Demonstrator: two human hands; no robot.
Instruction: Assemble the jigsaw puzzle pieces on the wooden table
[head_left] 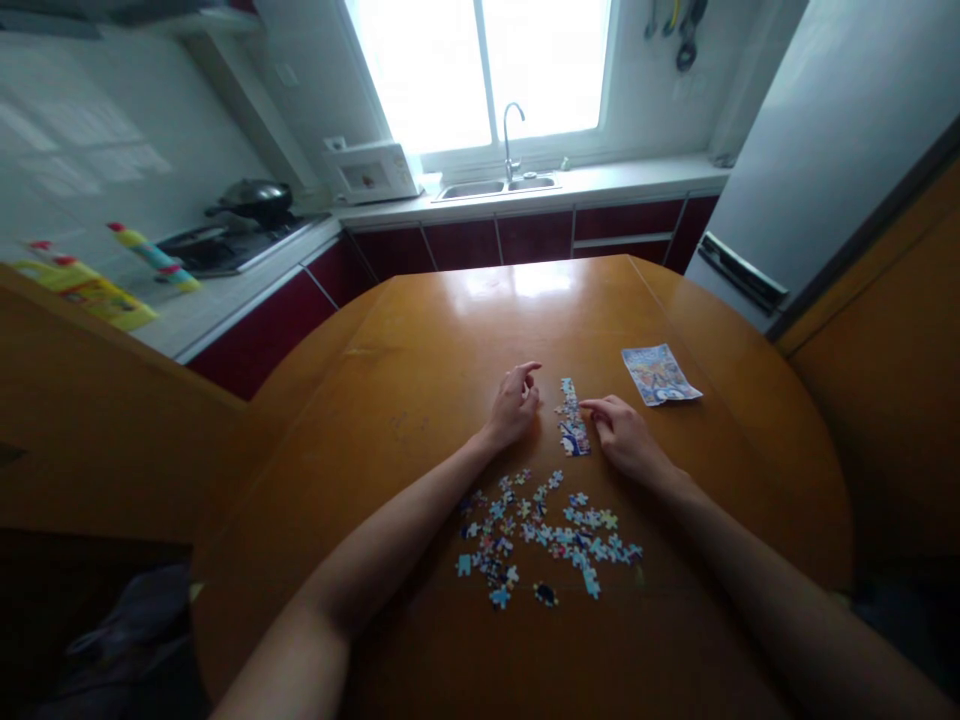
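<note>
A narrow joined strip of jigsaw puzzle (571,420) lies on the wooden table between my two hands. To its left, my left hand (516,405) rests near the table, index finger stretched out and the others loosely bent, with nothing seen in it. From the right, my right hand (621,432) reaches the strip, its extended index fingertip at the strip's right edge; the other fingers are bent under and partly hidden. Nearer to me, many loose puzzle pieces (561,536) are scattered between my forearms, mostly light blue. One dark piece (546,595) sits apart at the near side.
A creased picture sheet (660,375) lies to the right of my right hand on the wooden table (420,340). Beyond are a counter with a sink (495,188), a microwave (371,172), a stove with a pan (255,195), and bottles (154,258). A fridge (810,150) stands right.
</note>
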